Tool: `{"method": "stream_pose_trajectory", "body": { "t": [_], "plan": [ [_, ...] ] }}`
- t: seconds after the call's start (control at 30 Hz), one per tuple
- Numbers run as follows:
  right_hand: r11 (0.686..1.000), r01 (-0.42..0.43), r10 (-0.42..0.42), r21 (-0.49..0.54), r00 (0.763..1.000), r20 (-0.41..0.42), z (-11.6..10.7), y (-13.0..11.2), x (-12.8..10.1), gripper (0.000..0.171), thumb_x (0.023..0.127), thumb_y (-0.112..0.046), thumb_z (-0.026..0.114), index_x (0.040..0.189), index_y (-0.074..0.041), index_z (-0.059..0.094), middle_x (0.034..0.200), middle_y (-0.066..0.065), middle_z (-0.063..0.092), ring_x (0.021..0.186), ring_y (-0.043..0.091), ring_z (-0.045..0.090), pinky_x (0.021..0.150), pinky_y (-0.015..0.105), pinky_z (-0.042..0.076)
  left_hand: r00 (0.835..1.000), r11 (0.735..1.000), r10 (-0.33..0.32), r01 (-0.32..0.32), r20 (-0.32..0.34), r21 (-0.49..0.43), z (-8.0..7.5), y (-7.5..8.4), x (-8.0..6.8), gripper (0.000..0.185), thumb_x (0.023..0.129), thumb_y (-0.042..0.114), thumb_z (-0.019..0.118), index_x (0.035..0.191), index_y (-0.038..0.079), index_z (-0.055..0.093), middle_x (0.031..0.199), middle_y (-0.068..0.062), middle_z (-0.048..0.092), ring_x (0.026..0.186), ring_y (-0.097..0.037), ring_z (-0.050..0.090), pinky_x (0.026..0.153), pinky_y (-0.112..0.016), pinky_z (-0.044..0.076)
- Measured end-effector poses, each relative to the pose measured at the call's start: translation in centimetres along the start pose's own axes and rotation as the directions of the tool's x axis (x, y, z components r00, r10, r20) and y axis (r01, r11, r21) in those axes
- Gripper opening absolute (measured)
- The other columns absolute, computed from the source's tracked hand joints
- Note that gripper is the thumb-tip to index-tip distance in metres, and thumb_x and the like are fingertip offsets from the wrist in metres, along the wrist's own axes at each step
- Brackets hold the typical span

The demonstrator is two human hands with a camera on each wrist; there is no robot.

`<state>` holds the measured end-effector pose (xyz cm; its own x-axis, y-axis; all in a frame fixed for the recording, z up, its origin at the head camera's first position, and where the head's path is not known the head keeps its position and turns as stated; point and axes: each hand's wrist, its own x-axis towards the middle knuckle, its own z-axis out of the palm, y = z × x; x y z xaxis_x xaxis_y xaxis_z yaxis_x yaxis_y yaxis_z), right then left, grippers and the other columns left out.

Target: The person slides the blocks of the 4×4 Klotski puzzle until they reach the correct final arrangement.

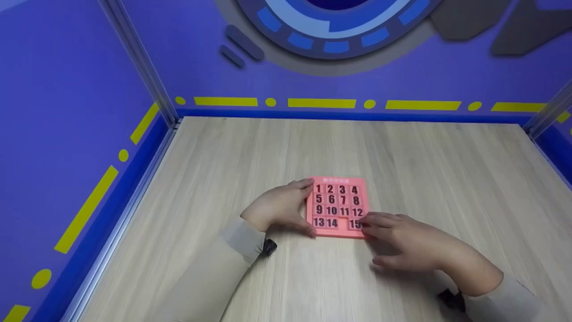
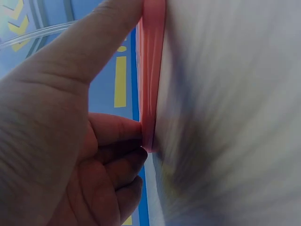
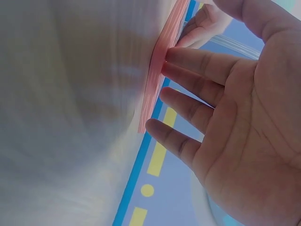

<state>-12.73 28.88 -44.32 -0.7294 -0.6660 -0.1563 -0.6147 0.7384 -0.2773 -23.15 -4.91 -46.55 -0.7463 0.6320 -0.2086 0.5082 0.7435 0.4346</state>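
A pink sliding number puzzle (image 1: 339, 234) lies flat on the table, its tiles reading 1 to 14 in order. Tile 15 (image 1: 354, 224) sits in the bottom right corner, with a gap between it and tile 14 (image 1: 331, 223). My left hand (image 1: 280, 203) grips the puzzle's left side, thumb at the near corner and fingers at the far one. On the right, my right hand (image 1: 413, 241) touches tile 15 and the frame's right edge with nearly straight fingertips; its thumb stays apart. From low down, the left wrist view shows the puzzle's pink side (image 2: 151, 70).
The wood-grain table (image 1: 250, 152) extends around the puzzle. Blue-purple panels with yellow markings (image 1: 321, 103) stand at the back and sides, joined by metal corner posts (image 1: 147, 67). Black straps (image 1: 269, 247) show at both sleeves.
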Motion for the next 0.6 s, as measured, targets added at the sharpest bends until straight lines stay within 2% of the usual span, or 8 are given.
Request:
{"method": "stream_pose_trajectory", "body": {
  "t": [0.3,0.6],
  "plan": [
    [1.0,0.004,-0.004,0.009,1.0,0.001,0.2,-0.2,0.5,0.072,0.102,-0.051,0.079,0.159,-0.009,0.066,0.173,0.01,0.057,0.161,0.042,0.053,0.132,0.069,0.044,1.0,1.0,0.002,-0.002,0.011,0.002,-0.1,0.1,0.2,0.131,0.079,0.062,0.1,0.18,0.015,0.031,0.192,0.0,0.022,0.178,-0.026,0.026,0.146,-0.039,0.025],
    [0.999,0.032,-0.032,-0.001,0.999,0.002,0.5,-0.8,1.1,0.075,0.102,-0.054,0.078,0.161,-0.009,0.064,0.175,0.012,0.055,0.161,0.044,0.053,0.131,0.069,0.046,1.0,1.0,-0.012,0.012,0.018,0.022,-0.2,0.2,-0.1,0.134,0.078,0.064,0.1,0.181,0.014,0.029,0.192,-0.001,0.02,0.178,-0.025,0.024,0.146,-0.038,0.024]
  ]
}}
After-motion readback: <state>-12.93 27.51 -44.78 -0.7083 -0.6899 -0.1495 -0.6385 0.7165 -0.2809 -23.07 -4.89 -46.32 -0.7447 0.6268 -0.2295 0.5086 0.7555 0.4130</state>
